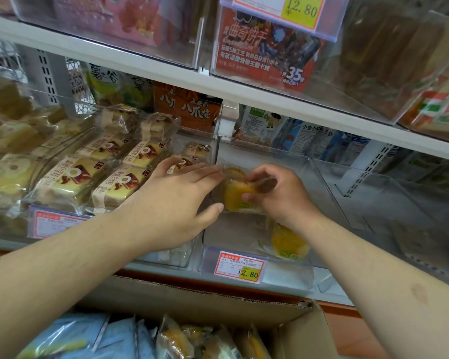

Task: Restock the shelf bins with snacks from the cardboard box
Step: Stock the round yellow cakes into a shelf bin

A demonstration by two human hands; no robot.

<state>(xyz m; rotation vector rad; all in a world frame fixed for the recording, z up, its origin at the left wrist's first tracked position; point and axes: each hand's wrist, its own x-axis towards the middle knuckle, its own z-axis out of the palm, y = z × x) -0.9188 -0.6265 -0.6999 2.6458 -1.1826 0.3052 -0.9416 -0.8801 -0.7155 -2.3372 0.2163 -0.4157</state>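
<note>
At mid-frame, both hands hold a yellow cake pack (237, 196) over the clear bin (319, 177). The right hand (278, 195) pinches it; the left hand (174, 203) cups its side, fingers spread. Another pack (289, 242) lies in the bin's front. The box (218, 307) sits at the bottom, with more snacks (176, 340) inside.

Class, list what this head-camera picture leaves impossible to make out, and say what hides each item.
- Yellow wrapped cake: label covered by the right hand and left hand.
- Brown cardboard box: bottom cut off by the lower edge.
- Red-bordered price tag: small print too blurred.
- Clear plastic bin: back contents blurred.
</note>
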